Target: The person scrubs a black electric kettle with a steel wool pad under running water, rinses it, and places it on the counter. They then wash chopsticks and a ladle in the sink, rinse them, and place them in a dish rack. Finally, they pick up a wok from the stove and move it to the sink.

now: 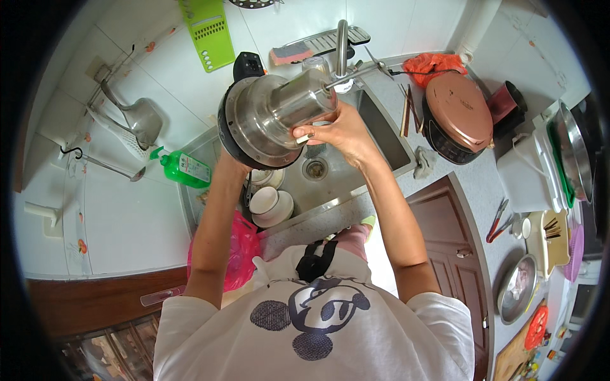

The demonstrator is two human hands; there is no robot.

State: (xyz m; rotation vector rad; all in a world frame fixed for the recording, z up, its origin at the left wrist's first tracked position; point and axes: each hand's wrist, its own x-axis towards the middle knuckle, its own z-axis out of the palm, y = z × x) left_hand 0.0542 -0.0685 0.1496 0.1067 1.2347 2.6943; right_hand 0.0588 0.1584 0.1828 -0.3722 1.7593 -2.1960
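Observation:
Above the sink, a stainless-steel soy milk maker head (267, 109) is tilted on its side. It has a black rim and handle, a metal cylinder and a thin shaft with a blade (380, 65) at the end. My left hand (234, 161) supports it from the near left, its fingers hidden behind the rim. Against the cylinder, my right hand (336, 128) pinches a small white piece (304, 138) between thumb and finger; its other fingers are partly hidden. Below is the steel sink (329, 190), with stacked white bowls (269, 205) at its left.
A tall faucet (341, 47) rises behind the cylinder. A green soap bottle (187, 169) stands left of the sink. To the right are chopsticks (406, 112), a grey rag (425, 163) and a copper-lidded cooker (459, 109). A pink plastic bag (240, 252) hangs by my left forearm.

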